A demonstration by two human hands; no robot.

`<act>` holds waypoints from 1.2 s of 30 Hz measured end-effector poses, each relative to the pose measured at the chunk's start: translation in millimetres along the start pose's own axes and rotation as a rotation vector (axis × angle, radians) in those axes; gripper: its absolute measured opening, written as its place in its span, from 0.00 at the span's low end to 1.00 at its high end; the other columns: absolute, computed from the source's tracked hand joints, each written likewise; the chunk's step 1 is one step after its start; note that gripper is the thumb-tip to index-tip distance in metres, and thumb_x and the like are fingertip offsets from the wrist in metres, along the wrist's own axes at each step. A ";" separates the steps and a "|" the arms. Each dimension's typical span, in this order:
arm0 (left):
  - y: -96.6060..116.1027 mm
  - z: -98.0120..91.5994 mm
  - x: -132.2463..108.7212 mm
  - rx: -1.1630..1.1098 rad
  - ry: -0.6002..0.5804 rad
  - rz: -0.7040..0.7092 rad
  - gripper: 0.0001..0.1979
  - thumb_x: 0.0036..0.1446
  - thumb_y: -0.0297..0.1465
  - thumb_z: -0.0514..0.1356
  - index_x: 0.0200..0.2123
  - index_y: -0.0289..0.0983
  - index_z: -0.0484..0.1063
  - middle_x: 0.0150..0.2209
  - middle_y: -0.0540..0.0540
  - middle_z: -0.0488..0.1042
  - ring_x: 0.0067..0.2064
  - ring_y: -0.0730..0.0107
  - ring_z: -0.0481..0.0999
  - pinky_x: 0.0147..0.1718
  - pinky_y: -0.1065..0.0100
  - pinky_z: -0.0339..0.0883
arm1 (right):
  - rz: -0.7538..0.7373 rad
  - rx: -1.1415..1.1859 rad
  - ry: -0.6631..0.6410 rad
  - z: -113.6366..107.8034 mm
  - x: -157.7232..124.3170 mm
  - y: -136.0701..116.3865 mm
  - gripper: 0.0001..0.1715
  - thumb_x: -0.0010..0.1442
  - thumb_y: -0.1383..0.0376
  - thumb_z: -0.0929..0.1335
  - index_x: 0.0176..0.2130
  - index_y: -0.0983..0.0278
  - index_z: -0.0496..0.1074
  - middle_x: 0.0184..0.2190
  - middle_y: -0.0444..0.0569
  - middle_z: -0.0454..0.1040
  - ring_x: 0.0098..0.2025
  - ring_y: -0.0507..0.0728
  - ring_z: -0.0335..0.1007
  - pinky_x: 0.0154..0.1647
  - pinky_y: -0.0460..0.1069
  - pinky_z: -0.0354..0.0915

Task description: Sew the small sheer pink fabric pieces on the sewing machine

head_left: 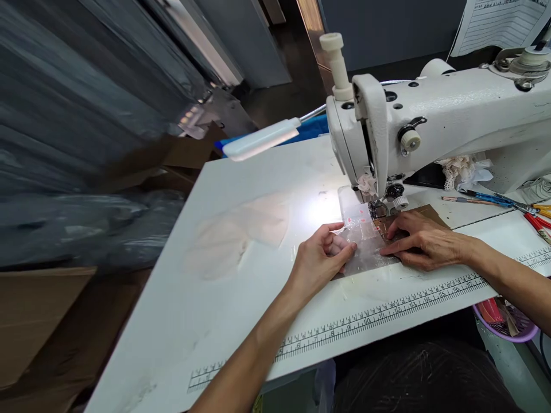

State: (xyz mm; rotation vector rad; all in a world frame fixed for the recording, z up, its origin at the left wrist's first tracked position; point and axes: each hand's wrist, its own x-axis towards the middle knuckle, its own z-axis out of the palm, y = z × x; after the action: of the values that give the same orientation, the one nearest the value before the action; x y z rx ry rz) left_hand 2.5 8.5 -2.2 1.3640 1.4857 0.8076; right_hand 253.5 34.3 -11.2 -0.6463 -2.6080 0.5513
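A sheer whitish fabric piece (364, 244) with small pink-red marks lies on the machine bed, its far part by the presser foot of the white sewing machine (451, 112). My left hand (325, 255) is closed on the fabric's left edge, the thumb on top and the fingers curled. My right hand (419, 241) rests at the right edge, thumb and forefinger apart, fingertips down on the cloth and on a brown plate (430, 217) beside the foot. The undersides of those fingers are hidden.
Pale cut fabric pieces (232, 235) lie on the white table (172, 327) to the left. A lamp (262, 139) lights the sewing area. Scissors and pens (486, 198) lie at the right. A printed ruler (379, 315) runs along the front edge; a purple basket (512, 332) hangs below.
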 end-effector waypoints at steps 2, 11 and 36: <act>-2.0 -1.5 0.1 0.001 -0.019 0.002 0.26 0.46 0.37 0.67 0.48 0.36 0.68 0.25 0.54 0.72 0.19 0.78 0.69 0.18 0.73 0.67 | 0.007 -0.050 -0.032 0.3 -0.3 -1.5 0.20 0.61 0.70 0.66 0.50 0.56 0.79 0.46 0.52 0.72 0.48 0.60 0.66 0.52 0.58 0.64; 0.3 -5.0 10.3 0.754 0.183 0.798 0.12 0.63 0.36 0.56 0.36 0.38 0.78 0.39 0.44 0.78 0.29 0.71 0.73 0.25 0.68 0.66 | 0.003 -0.088 -0.035 1.4 0.2 -3.3 0.20 0.61 0.70 0.66 0.51 0.56 0.78 0.45 0.53 0.71 0.48 0.61 0.65 0.51 0.59 0.65; -0.8 -6.0 57.4 1.027 -0.198 0.868 0.21 0.68 0.38 0.47 0.55 0.36 0.71 0.53 0.38 0.75 0.50 0.53 0.70 0.49 0.51 0.59 | 0.149 -0.135 0.130 22.1 11.1 4.9 0.17 0.69 0.64 0.61 0.50 0.58 0.76 0.45 0.55 0.68 0.49 0.62 0.66 0.51 0.62 0.69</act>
State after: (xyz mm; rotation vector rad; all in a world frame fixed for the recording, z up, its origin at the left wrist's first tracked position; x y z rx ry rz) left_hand -0.4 65.3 -12.2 2.8705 1.1197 0.3239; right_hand 236.0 37.8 -29.1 -0.8950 -2.5037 0.3652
